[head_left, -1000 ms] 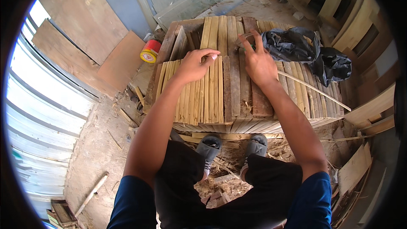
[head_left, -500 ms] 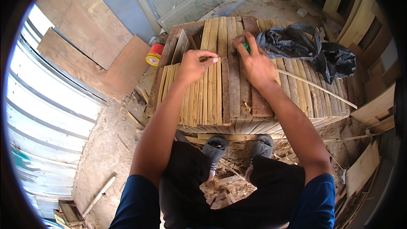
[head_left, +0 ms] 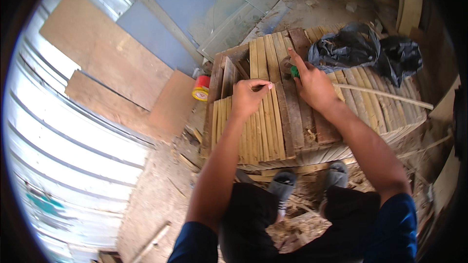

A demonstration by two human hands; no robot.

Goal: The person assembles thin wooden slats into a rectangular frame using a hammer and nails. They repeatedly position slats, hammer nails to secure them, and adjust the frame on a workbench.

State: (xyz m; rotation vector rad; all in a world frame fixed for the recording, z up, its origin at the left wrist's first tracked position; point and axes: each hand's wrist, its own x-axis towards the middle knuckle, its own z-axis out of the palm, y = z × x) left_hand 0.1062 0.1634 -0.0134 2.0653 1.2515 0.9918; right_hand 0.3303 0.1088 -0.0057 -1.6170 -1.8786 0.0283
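My left hand (head_left: 248, 98) rests over the upper ends of a row of narrow wooden slats (head_left: 263, 129), thumb and forefinger pinched together. Whatever they pinch, if anything, is too small to make out. To its right, my right hand (head_left: 314, 85) is closed around a small green object (head_left: 294, 71), with the forefinger stretched forward. Most of that object is hidden by the fingers, and its kind does not show. Darker brown boards (head_left: 294, 117) run between the slats and the right hand.
A crumpled black plastic bag (head_left: 348, 51) lies on the right of the slatted wooden stack, near a long thin stick (head_left: 385, 93). A red and yellow can (head_left: 201, 87) stands left of the stack. Plywood sheets (head_left: 107, 53) lean on the metal wall. Wood scraps litter the floor around my feet.
The whole view has shifted, so the stack sits further right and lower. Both hands stay near the same spots on the stack; my right forefinger now reaches out straighter.
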